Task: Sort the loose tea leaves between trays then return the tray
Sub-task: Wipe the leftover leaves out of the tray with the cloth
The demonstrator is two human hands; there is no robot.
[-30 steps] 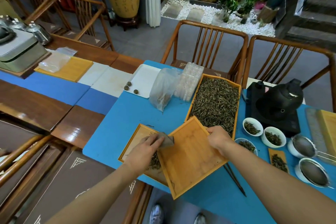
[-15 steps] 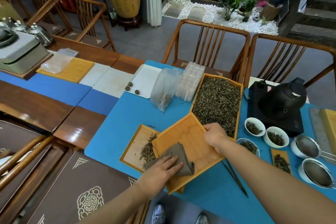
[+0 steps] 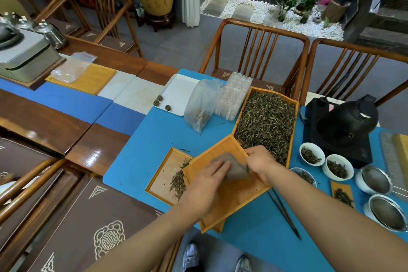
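Note:
An emptied bamboo tray (image 3: pixel 234 203) is tilted over a smaller bamboo tray (image 3: pixel 164 174) that holds a small heap of tea leaves (image 3: pixel 178 181). My left hand (image 3: pixel 203 185) presses a grey cloth (image 3: pixel 234 168) flat against the inside of the tilted tray. My right hand (image 3: pixel 260 163) grips that tray's far right rim. Behind it lies a long bamboo tray (image 3: pixel 293 121) full of loose tea leaves (image 3: pixel 267 121).
Several white cups of tea (image 3: pixel 311 153) and metal strainers (image 3: pixel 377 180) stand at the right by a black kettle (image 3: pixel 346 123). Dark tongs (image 3: pixel 284 216) lie on the blue mat (image 3: pixel 141 152). A plastic bag (image 3: pixel 201 106), a clear blister tray (image 3: pixel 234 95) and a white tray (image 3: pixel 176 93) sit behind.
My left hand has carried the cloth from the tray's near end up toward its far end by my right hand. The tilted tray has shifted a little to the right.

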